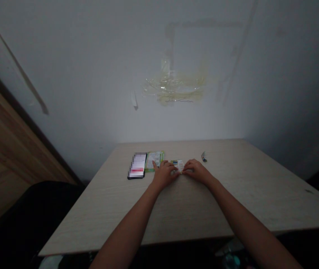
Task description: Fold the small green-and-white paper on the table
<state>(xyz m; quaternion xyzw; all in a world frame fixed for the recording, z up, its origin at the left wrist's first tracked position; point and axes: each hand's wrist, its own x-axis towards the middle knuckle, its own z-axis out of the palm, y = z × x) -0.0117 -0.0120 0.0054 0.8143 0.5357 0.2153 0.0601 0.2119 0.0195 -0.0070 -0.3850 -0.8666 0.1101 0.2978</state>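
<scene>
A small white packet (180,164) with yellow and blue print lies on the table between my hands. My left hand (165,173) is at its left side, thumb and fingertips closed at the lower left edge, the outer finger sticking out. From the right, my right hand (198,172) pinches the packet's lower right edge. Just beyond my left hand is a larger green-edged printed packet (154,158), partly covered by that hand. A phone (137,166) with a lit, blurred screen lies left of it.
A small crumpled wrapper-like scrap (204,157) lies on the pale wooden table (246,198) to the right. The table meets a wall (98,74) with old tape on it. A dark chair-like shape (30,213) stands at the left, beside a wooden panel (2,142).
</scene>
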